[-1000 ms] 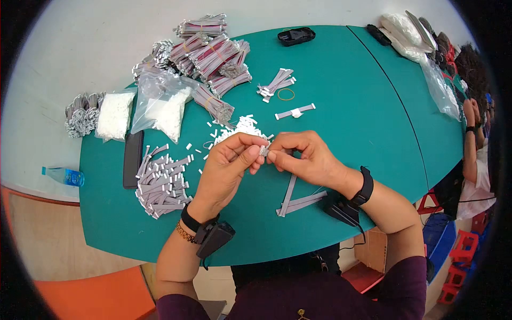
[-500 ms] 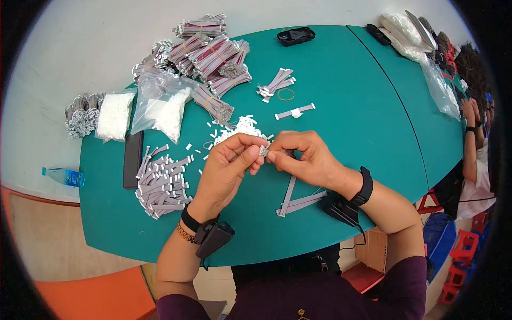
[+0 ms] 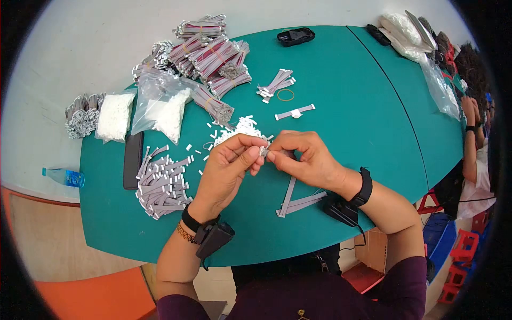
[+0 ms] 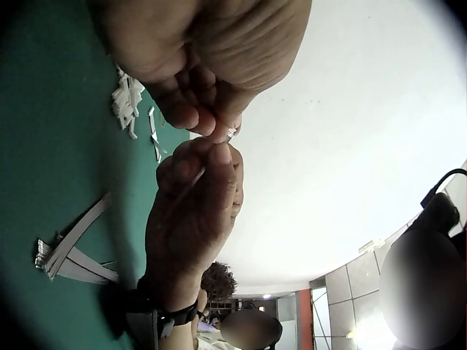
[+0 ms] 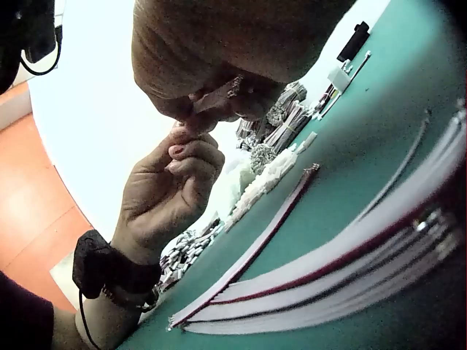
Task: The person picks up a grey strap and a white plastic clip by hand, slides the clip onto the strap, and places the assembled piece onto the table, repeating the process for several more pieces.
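In the head view the left hand (image 3: 230, 165) and right hand (image 3: 309, 160) meet over the green table (image 3: 362, 106). Thumb and fingers of both pinch a small whitish connector (image 3: 263, 151) between them. The right wrist view shows a flat grey ribbon (image 5: 219, 98) running under the right hand's fingers. Behind the hands lies a heap of small white housings (image 3: 246, 127). Several loose grey ribbon cables (image 3: 301, 203) lie near the right wrist. How the connector's parts sit is too small to tell.
Cables with white ends (image 3: 162, 184) are piled at the left, beside a dark case (image 3: 133, 160). Bundled cables (image 3: 213, 56) and bags of white parts (image 3: 114, 114) stand behind. A few cables (image 3: 277, 82) and a rubber band (image 3: 286, 95) lie further back. Another person's arms (image 3: 470, 133) are at far right.
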Available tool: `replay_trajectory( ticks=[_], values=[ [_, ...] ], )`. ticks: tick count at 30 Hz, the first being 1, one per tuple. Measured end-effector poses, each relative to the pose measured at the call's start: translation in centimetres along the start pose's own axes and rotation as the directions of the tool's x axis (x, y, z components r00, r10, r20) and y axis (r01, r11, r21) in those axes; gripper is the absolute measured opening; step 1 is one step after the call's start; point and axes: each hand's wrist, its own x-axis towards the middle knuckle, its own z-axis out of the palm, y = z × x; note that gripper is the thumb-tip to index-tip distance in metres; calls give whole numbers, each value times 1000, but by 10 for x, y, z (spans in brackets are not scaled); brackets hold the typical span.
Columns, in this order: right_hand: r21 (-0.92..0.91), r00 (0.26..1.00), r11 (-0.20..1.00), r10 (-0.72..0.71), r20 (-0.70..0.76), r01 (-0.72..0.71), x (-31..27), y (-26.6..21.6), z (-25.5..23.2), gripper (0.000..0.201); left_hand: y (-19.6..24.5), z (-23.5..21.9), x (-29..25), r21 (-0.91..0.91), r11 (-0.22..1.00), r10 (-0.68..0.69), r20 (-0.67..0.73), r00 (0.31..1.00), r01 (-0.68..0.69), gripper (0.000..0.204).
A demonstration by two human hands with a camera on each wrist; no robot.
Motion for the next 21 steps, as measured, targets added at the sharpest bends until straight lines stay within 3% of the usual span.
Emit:
replay_trajectory(
  ticks=[5, 10, 21],
  values=[
    [-12, 997, 998, 59, 41, -59, 0, -3, -2, 10, 0, 2, 0, 4, 1000, -1, -23, 1000, 1, 17],
    [61, 999, 997, 52, 5, -52, -1, -1, 0, 11, 0, 0, 0, -3, 1000, -1, 2, 1000, 1, 18],
    [1, 1000, 1000, -14, 8, 14, 0, 2, 0, 11, -1, 2, 0, 3, 1000, 3, -14, 1000, -3, 17]
  ],
)
